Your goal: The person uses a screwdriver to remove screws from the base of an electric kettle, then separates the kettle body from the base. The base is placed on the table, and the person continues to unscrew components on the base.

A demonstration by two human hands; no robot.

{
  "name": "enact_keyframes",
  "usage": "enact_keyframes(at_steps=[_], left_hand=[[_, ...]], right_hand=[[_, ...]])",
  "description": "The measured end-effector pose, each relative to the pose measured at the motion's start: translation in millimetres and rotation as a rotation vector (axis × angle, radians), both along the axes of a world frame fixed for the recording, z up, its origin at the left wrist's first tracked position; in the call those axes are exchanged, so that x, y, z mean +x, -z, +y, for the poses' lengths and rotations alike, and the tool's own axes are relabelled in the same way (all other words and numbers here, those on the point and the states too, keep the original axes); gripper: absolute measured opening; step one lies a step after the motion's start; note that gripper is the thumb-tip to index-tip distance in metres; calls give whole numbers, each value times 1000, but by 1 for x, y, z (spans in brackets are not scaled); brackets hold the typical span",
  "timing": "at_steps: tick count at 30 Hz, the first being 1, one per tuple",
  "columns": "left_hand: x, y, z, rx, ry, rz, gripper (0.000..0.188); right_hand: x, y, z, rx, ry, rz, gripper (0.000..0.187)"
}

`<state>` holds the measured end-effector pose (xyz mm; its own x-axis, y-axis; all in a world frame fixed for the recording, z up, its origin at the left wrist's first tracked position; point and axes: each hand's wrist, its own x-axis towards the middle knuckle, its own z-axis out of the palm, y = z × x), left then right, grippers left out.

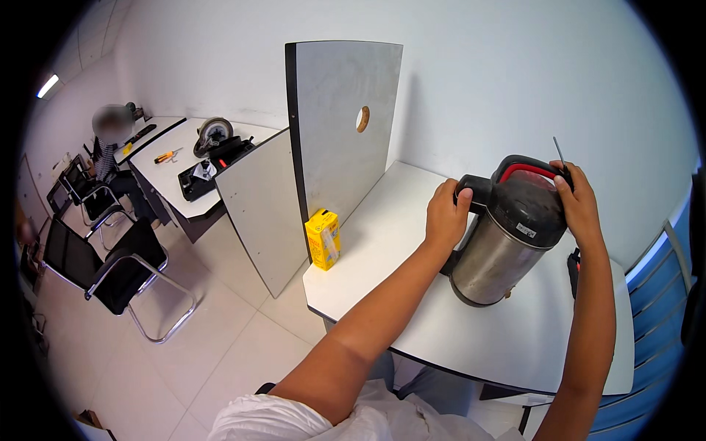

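Observation:
A soy milk maker [498, 253] with a steel body, black lid and red-lined top handle stands on the white table, looking tilted through the wide lens. My left hand [447, 213] is closed round the black side handle at its upper left. Against the right side of the lid rests my right hand [581, 202], its fingers curled round a screwdriver [560, 151]. The thin shaft points up, while most of the dark handle is hidden in the fingers. A yellow carton [323, 239] stands at the table's left edge, apart from both hands.
A grey divider panel [342, 132] with a round hole rises behind the carton. Behind my right forearm lies a partly hidden black object [573, 273]. Left are a black chair [118, 272] and another desk [165, 151] with tools; a seated person [118, 165] is beyond.

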<state>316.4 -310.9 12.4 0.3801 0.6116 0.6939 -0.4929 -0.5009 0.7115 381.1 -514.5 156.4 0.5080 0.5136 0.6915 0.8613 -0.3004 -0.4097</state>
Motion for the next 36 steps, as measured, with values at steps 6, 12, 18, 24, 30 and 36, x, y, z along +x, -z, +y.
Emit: enact_keyframes(at_steps=[6, 12, 18, 24, 30, 36], left_hand=[[-5, -1, -4, 15, 31, 46, 66], [4, 3, 4, 26, 93, 38, 64], [-8, -7, 5, -7, 183, 117, 76], [-4, -5, 7, 108, 172, -10, 102], [-14, -10, 10, 192, 277, 167, 106], [-22, -18, 15, 176, 383, 246, 103]], right_hand=[[0, -8, -1, -11, -62, -30, 27], [-5, -14, -2, -64, 2, -136, 26], [-12, -23, -1, -117, 37, -113, 26], [-7, -33, -4, -162, -82, -118, 29], [-1, -31, -11, -201, -69, -190, 28], [-8, -21, -12, -270, -105, -244, 49]])
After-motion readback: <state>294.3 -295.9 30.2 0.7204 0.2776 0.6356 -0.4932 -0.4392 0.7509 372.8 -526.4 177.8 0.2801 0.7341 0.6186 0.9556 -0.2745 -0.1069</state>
